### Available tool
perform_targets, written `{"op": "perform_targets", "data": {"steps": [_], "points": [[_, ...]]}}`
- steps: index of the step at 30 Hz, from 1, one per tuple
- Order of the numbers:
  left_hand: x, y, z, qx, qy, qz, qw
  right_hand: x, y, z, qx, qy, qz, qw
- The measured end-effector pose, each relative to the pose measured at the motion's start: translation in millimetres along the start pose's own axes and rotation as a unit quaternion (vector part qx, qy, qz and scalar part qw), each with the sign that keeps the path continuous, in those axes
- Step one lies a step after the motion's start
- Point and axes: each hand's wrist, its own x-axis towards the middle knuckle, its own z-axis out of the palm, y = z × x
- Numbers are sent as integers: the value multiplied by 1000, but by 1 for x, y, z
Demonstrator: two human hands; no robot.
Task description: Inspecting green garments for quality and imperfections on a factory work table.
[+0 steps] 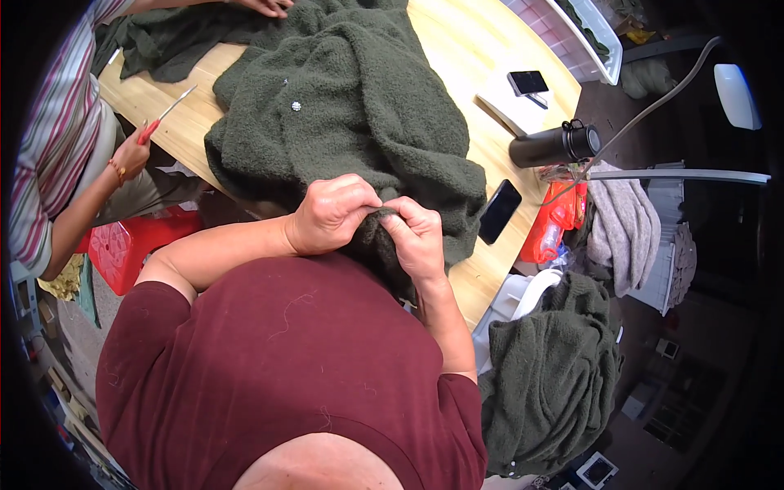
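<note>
A dark green knitted garment [343, 106] lies bunched over the table, its near edge hanging toward my chest. My left hand [333, 216] pinches this edge with thumb and fingertips. Right beside it, fingertips almost touching, my right hand [415, 237] grips a small fold of the same knit. Whether a needle or thread sits between the fingertips is too small to tell. A round, pale, sparkling button [296, 106] shows on the fabric farther up.
At left, a co-worker's hand [131, 155] holds a red-handled tool with a thin metal shaft [175, 102]. A phone [500, 211], a black bottle [555, 145] and another phone [528, 82] lie at the table's right. More green knitwear [555, 376] is heaped beside my right arm.
</note>
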Motion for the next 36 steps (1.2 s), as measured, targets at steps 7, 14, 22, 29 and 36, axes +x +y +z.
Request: {"op": "perform_targets", "data": {"steps": [7,14,22,29,36], "points": [[4,-9,-6,46,-23,111,992,5,-11,29,-212,156,-77,961],[15,-16,-13,-54,-52,39,996,12,-12,46,-362,284,-157,874],[45,-35,-8,-68,-281,-85,954,-31,10,4,-264,472,-79,837],[29,-37,5,-159,-357,-294,872,-44,27,-21,-271,438,-57,855],[21,-30,12,-178,-329,-360,855,-51,37,-45,-259,402,-96,873]]}}
